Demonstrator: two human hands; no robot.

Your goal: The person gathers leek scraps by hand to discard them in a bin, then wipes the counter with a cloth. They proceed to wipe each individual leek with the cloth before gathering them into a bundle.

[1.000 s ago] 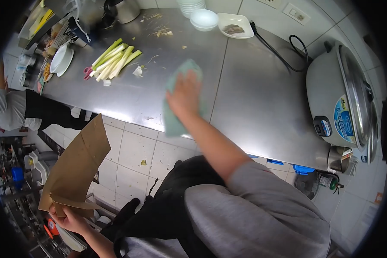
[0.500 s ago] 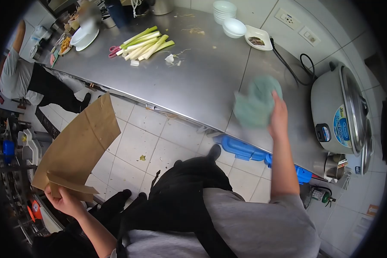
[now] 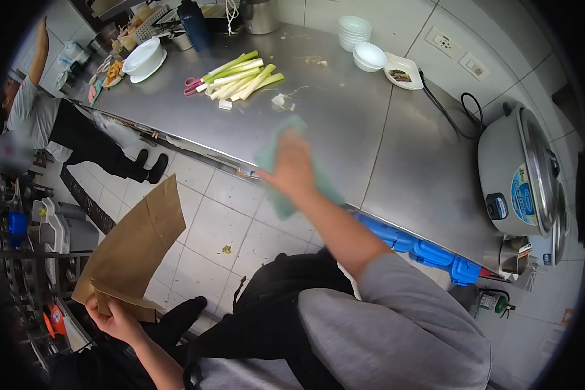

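Observation:
My right hand (image 3: 295,164), smeared by motion, presses on a green cloth (image 3: 281,201) at the front edge of the steel counter (image 3: 344,123). The cloth spreads out on both sides of the hand, and its lower part hangs over the edge. Low on the left, my left hand (image 3: 118,322) pinches the folded end of a flat brown paper bag (image 3: 136,234), held above the floor. Beyond the cloth lie cut leek stalks (image 3: 244,78), with pink-handled scissors (image 3: 192,86) beside them and white scraps (image 3: 279,100) close by.
A large rice cooker (image 3: 513,172) stands at the right, its cord on the counter. White bowls (image 3: 369,56) and a small dish (image 3: 403,73) sit along the wall. Blue containers (image 3: 429,252) are below the counter edge. Another person (image 3: 78,130) stands at the far left.
My right hand has swept the cloth left across the counter, from near the rice cooker to the front edge below the leeks. The paper bag remains in my left hand.

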